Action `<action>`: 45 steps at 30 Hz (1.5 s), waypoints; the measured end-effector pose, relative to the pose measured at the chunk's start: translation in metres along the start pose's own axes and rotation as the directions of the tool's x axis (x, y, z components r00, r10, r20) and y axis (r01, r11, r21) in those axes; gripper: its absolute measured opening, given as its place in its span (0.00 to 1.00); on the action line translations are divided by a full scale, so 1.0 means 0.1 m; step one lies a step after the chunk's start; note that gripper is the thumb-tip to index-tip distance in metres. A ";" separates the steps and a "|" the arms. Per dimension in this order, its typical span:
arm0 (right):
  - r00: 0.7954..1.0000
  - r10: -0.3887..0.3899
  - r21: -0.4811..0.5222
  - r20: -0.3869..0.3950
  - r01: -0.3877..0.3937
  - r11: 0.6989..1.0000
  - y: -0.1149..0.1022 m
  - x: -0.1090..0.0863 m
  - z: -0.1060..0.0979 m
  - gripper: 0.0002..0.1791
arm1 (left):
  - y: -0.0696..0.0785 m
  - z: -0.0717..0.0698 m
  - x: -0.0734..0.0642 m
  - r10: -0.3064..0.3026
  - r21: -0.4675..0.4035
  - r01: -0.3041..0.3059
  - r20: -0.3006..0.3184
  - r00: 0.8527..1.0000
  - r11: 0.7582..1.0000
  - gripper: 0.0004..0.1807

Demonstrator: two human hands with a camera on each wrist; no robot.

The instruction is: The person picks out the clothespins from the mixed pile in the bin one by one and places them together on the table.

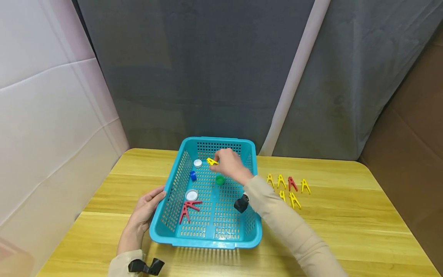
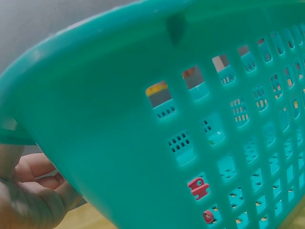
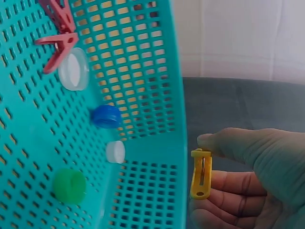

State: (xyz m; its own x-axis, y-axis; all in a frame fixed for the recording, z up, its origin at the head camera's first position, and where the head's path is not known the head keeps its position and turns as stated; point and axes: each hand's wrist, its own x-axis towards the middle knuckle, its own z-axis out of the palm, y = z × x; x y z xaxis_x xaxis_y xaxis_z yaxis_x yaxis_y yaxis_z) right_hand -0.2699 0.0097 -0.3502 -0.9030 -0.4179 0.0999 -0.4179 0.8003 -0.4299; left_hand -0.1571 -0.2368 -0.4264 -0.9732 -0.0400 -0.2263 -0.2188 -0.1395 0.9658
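My right hand (image 1: 229,164) pinches a yellow clothespin (image 1: 212,161) between thumb and fingers, up over the far part of a turquoise basket (image 1: 205,245). The right wrist view shows that clothespin (image 3: 201,174) hanging lengthwise from the grip. At the basket's left side, my left hand (image 1: 145,211) grips the rim, with the thumb at the edge and the fingers against the outer wall. Inside the basket lie a white cap (image 1: 197,163), a blue cap (image 1: 193,176), a green cap (image 1: 219,180) and a larger white round lid (image 1: 191,195). Red clothespins (image 1: 185,213) rest near the lid, close together.
To the right of the basket, several yellow clothespins (image 1: 293,200) and one red clothespin (image 1: 292,184) stand spread on the wooden table (image 1: 360,215). A grey curtain (image 1: 214,77) hangs behind the table, with a white wall covering (image 1: 52,115) on the left.
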 end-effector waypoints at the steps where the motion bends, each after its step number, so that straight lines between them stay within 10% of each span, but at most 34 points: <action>1: 1.000 0.007 0.008 -0.008 -0.007 1.000 0.01 -0.02 -0.03 0.10 | 0.00 0.00 0.00 -0.001 0.000 0.001 0.000 1.000 1.000 0.31; 45: 0.923 0.302 0.079 -0.240 -0.291 0.953 1.48 -1.25 -0.68 0.15 | 0.00 -0.01 -0.02 0.013 0.004 -0.013 0.001 1.000 1.000 0.31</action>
State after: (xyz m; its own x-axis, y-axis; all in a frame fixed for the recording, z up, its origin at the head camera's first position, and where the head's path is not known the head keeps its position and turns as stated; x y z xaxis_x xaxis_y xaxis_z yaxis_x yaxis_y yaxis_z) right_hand -0.2257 0.2093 -0.3647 -0.9832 -0.0405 0.1780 -0.1273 0.8507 -0.5101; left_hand -0.1549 -0.2377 -0.4260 -0.9761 -0.0409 -0.2134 -0.2062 -0.1351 0.9691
